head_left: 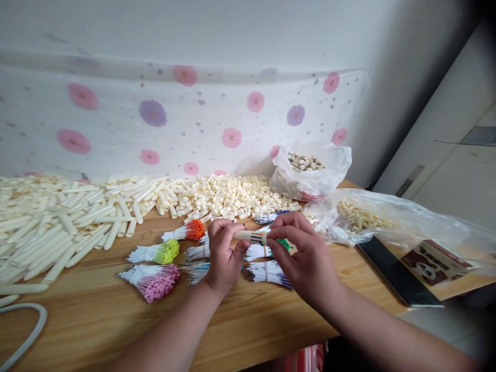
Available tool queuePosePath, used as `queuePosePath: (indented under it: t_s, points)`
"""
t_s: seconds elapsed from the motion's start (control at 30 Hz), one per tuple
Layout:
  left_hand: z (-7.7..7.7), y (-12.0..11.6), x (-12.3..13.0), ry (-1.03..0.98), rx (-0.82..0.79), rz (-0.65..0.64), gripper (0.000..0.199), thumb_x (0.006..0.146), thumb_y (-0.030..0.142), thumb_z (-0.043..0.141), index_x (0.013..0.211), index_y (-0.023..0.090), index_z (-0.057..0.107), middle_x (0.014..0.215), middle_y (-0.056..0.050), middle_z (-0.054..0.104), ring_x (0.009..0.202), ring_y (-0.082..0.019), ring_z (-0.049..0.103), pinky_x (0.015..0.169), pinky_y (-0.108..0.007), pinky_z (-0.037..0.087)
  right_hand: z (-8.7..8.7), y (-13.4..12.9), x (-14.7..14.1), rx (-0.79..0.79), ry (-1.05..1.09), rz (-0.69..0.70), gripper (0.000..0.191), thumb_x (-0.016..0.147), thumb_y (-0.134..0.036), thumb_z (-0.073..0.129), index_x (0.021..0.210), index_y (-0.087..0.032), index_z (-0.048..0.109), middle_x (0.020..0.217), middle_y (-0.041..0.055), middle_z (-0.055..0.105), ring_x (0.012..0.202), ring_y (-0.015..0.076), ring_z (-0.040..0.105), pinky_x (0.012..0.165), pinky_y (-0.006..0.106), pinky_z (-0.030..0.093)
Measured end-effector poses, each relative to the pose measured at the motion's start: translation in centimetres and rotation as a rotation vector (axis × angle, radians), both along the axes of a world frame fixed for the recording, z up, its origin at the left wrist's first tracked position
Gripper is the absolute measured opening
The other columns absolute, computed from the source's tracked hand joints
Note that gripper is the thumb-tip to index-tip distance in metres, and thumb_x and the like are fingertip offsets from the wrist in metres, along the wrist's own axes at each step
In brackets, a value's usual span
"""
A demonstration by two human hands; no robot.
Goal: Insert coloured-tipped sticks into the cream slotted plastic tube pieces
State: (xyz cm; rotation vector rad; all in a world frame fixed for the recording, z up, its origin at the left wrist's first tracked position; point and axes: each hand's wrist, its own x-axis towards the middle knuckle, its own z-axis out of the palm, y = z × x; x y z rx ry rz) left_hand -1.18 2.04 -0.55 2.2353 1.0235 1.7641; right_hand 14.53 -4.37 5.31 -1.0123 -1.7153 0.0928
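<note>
A cream multicolour pen barrel (248, 236), with dark and orange slots near one end, lies level between my two hands above the table. My left hand (225, 257) is closed round its left part. At the slotted right end, the fingers of my right hand (300, 250) pinch together; a small piece between them cannot be made out. Below and around are banded bundles of pen refills: orange-tipped (194, 229), yellow-green (167, 252), pink (159, 283) and purple (269, 273). My hands partly cover several other bundles, one of them green-tipped (284, 244).
Long cream tubes (89, 217) are heaped at the left, with short slotted sleeves (236, 195) at the back. A white bag (313, 178) of pen parts and a clear bag (360, 217) stand right, near a black phone-like slab (397, 274) and a panda-printed box (436, 261). A white cable (33, 330) curls front left.
</note>
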Motion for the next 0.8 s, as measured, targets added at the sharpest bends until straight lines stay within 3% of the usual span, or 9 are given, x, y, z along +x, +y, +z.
queuePosePath:
  t_s: [0.23, 0.37, 0.43, 0.5, 0.6, 0.7, 0.8]
  points:
    - [-0.1, 0.5, -0.1, 0.007, 0.01, 0.081, 0.044, 0.084, 0.058, 0.043, 0.088, 0.02, 0.064, 0.09, -0.007, 0.048, 0.092, -0.023, 0.048, 0.084, -0.037, 0.041, -0.4, -0.1, 0.0, -0.293, 0.296, 0.16, 0.012, 0.08, -0.021, 0.057, 0.079, -0.019, 0.069, 0.095, 0.006, 0.058, 0.09, 0.0179, 0.057, 0.076, 0.033, 0.047]
    - [-0.4, 1.2, 0.0, 0.009, -0.016, 0.008, 0.046, 0.085, 0.06, 0.041, 0.087, 0.02, 0.062, 0.089, -0.006, 0.05, 0.091, -0.022, 0.05, 0.082, -0.035, 0.042, -0.1, 0.8, 1.6, -0.295, 0.211, 0.15, 0.014, 0.079, -0.024, 0.057, 0.08, -0.019, 0.07, 0.095, 0.006, 0.061, 0.093, 0.0183, 0.059, 0.079, 0.033, 0.048]
    - [-0.7, 1.5, 0.1, -0.04, -0.09, -0.074, 0.044, 0.086, 0.059, 0.041, 0.084, 0.019, 0.059, 0.086, -0.005, 0.052, 0.087, -0.02, 0.051, 0.079, -0.033, 0.043, -0.4, 2.3, 4.3, -0.261, 0.033, 0.005, 0.017, 0.082, -0.022, 0.053, 0.084, -0.018, 0.07, 0.096, 0.0055, 0.064, 0.096, 0.0174, 0.059, 0.085, 0.032, 0.046]
    - [-1.0, 1.8, 0.3, -0.15, -0.22, -0.121, 0.042, 0.085, 0.06, 0.043, 0.084, 0.02, 0.057, 0.083, -0.004, 0.052, 0.081, -0.018, 0.052, 0.074, -0.03, 0.043, -1.1, 3.9, 8.5, -0.343, -0.155, -0.427, 0.021, 0.083, -0.018, 0.048, 0.086, -0.019, 0.069, 0.102, 0.0039, 0.066, 0.099, 0.0152, 0.059, 0.087, 0.026, 0.044]
    - [-1.3, 1.8, 0.7, -0.233, -0.444, -0.178, 0.046, 0.083, 0.065, 0.04, 0.083, 0.021, 0.054, 0.074, -0.001, 0.052, 0.071, -0.017, 0.05, 0.067, -0.028, 0.042, -2.4, 5.1, 15.7, -0.484, -0.201, -0.718, 0.031, 0.082, -0.008, 0.039, 0.097, -0.01, 0.066, 0.097, 0.0119, 0.068, 0.094, 0.0206, 0.061, 0.081, 0.03, 0.046]
    - [-1.2, 1.5, 1.1, -0.257, -0.542, -0.296, 0.047, 0.078, 0.067, 0.047, 0.079, 0.02, 0.052, 0.068, 0.001, 0.05, 0.063, -0.015, 0.046, 0.06, -0.026, 0.039, -3.9, 5.1, 20.7, -0.637, -0.301, -0.809, 0.022, 0.085, -0.011, 0.046, 0.092, -0.011, 0.067, 0.091, 0.0112, 0.068, 0.089, 0.0212, 0.063, 0.08, 0.031, 0.047]
    - [-0.8, 1.1, 1.4, -0.185, -0.607, -0.318, 0.04, 0.075, 0.059, 0.058, 0.074, 0.02, 0.049, 0.062, 0.004, 0.045, 0.056, -0.012, 0.04, 0.055, -0.024, 0.034, -4.9, 5.7, 22.5, -0.76, -0.443, -0.777, 0.017, 0.09, -0.025, 0.053, 0.1, -0.015, 0.063, 0.105, 0.0074, 0.064, 0.095, 0.0185, 0.06, 0.085, 0.036, 0.048]
